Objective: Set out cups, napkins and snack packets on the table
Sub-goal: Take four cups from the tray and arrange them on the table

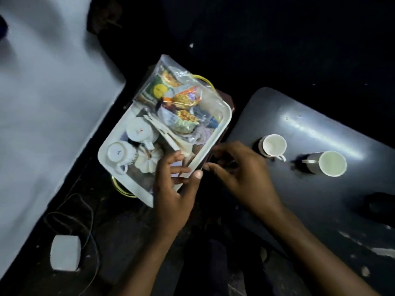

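Note:
A white tray point(224, 124) sits left of the dark grey table point(310, 199). On the tray lie two overturned white cups point(139, 131) point(117, 151), a stack of cream napkins point(171, 135) and a clear bag of snack packets point(181, 97). Two more white cups point(274, 145) point(332, 163) stand upright on the table. My left hand point(173, 189) reaches over the tray's near rim, fingers and thumb pinching a pale napkin sheet point(178, 168). My right hand point(237, 169) hovers beside it over the table's edge, fingers curled and apart, holding nothing I can see.
A large white surface point(42, 103) fills the left side. A small white box point(65, 255) and loose cables point(85, 221) lie on the dark floor below it. A yellow-rimmed support point(120, 189) shows under the tray. A dark object point(378, 206) lies at the table's right edge.

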